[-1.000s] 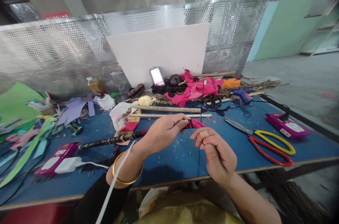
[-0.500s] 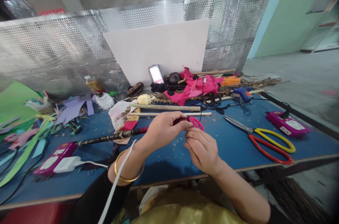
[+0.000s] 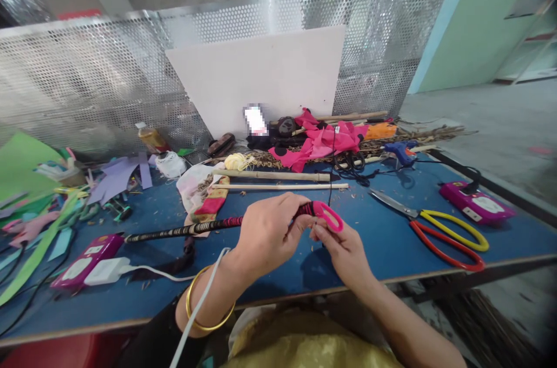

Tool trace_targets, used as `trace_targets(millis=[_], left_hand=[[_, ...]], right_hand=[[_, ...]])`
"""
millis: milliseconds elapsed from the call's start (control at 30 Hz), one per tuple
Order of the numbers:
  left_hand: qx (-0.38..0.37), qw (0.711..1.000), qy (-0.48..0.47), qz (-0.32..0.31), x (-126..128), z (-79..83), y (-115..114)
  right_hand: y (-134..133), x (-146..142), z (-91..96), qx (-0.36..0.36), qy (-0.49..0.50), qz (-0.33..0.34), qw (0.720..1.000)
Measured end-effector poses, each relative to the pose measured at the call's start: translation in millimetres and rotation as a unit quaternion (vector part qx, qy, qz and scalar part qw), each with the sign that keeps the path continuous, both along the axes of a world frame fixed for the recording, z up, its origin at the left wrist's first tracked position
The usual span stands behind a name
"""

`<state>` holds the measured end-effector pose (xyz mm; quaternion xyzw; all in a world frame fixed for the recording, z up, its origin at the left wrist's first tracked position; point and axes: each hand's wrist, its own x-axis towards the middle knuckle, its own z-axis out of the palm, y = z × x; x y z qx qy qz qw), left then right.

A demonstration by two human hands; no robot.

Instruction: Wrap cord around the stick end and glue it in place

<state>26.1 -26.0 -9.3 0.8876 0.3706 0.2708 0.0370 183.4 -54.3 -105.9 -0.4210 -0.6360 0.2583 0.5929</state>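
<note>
My left hand (image 3: 272, 226) is closed around a thin stick wrapped in bands of black, pale and pink (image 3: 187, 230). The stick slants to the left across the blue table. At its right end a bright pink loop (image 3: 329, 216) sticks out past my fingers. My right hand (image 3: 348, 252) is just below the loop, thumb and fingers pinched close to my left fingertips. What lies in that pinch is too small to make out. A gold bangle (image 3: 190, 298) and a white cord (image 3: 198, 301) cross my left wrist.
Large scissors with red and yellow handles (image 3: 435, 234) lie at right, near a purple power strip (image 3: 476, 202). Another purple power strip (image 3: 89, 260) is at left. Behind are bamboo sticks (image 3: 278, 175), pink cloth (image 3: 326, 144), a blue glue gun (image 3: 399, 153) and a white board (image 3: 261, 78).
My right hand has moved slightly right and down, and its fingers have turned. The pink loop is now more exposed. My left hand still grips the stick, slightly lower in view.
</note>
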Motion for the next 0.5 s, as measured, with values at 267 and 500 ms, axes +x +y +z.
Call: trace_targets(millis=[267, 500], left_hand=[[-0.067, 0.995, 0.016, -0.07, 0, -16.1, -11], [-0.158, 0.987, -0.015, -0.034, -7, -20.2, -11]], right_hand=[[34, 26, 26.7, -0.028, -0.022, 0.136, 0.99], [27, 42, 67.6, 0.098, -0.317, 0.075, 0.94]])
